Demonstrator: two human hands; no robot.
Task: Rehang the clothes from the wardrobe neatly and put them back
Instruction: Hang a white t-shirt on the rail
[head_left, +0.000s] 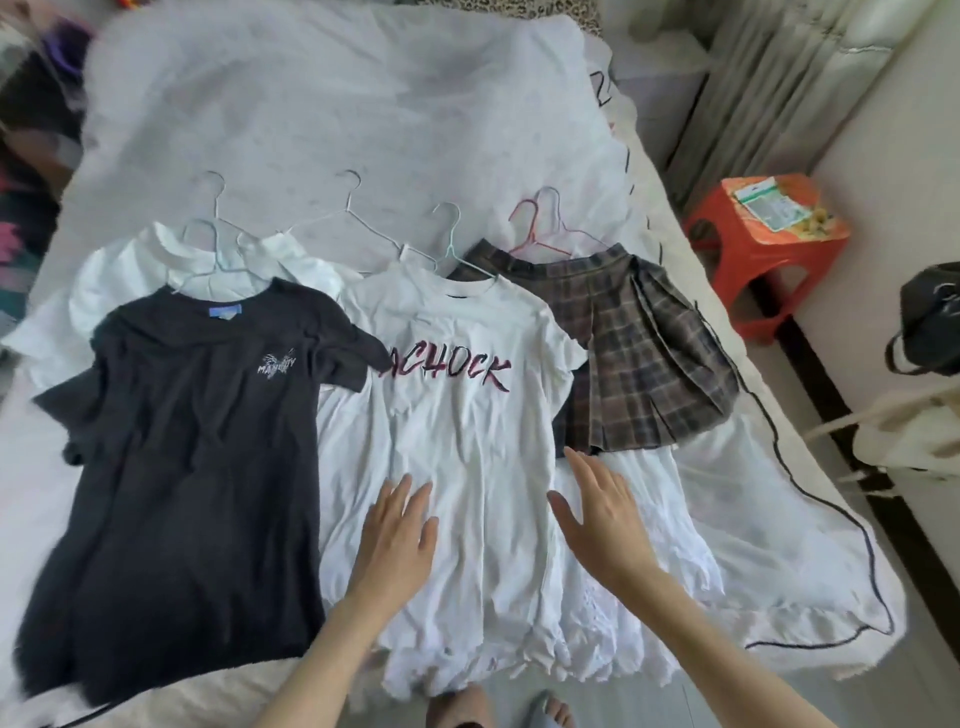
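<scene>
Head view: we see both hands flat and released, left hand (397, 540) and right hand (602, 509), on the white T-shirt (467, 415) at 6 o'clock. Garments apparently on hangers (452, 234); returning them to the wardrobe remains.

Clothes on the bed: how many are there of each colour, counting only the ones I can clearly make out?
Black: 1, the black T-shirt
White: 3, the lettered white T-shirt, the white top under the black one, the white lace garment under the skirt
Plaid: 1, the plaid skirt
Total: 5
</scene>
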